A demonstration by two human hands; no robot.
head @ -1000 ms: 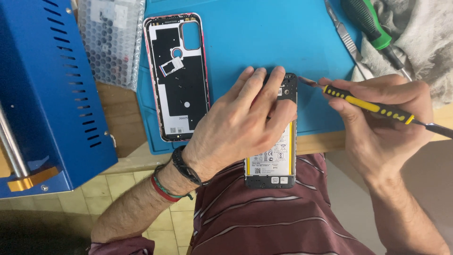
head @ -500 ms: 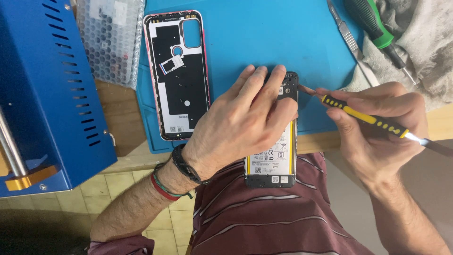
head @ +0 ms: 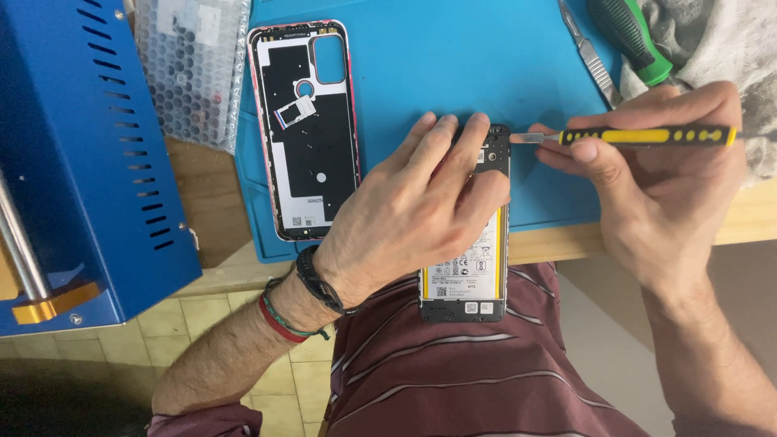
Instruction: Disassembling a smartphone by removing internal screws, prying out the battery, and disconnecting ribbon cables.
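Observation:
An opened phone [head: 477, 267] with its battery showing lies across the table's front edge, partly over my lap. My left hand [head: 413, 210] rests flat on it and presses it down, the fingers reaching its top end. My right hand [head: 655, 178] grips a yellow-and-black screwdriver [head: 647, 136] held almost level, its metal tip beside the phone's upper right corner. The phone's removed back cover [head: 307, 129], pink-rimmed with its black inside facing up, lies on the blue mat [head: 453, 73] to the left.
A blue metal box [head: 81, 154] with vent slots fills the left side. A bubble-wrap bag [head: 190, 65] lies beside it. At the top right are metal tweezers [head: 595, 61], a green-handled screwdriver [head: 631, 36] and a grey cloth [head: 728, 48]. The wooden table edge [head: 753, 218] runs under the mat.
My right hand has swung the screwdriver from a downward slant to almost level, and the tip stays at the phone's upper right corner. My left hand remains on the phone.

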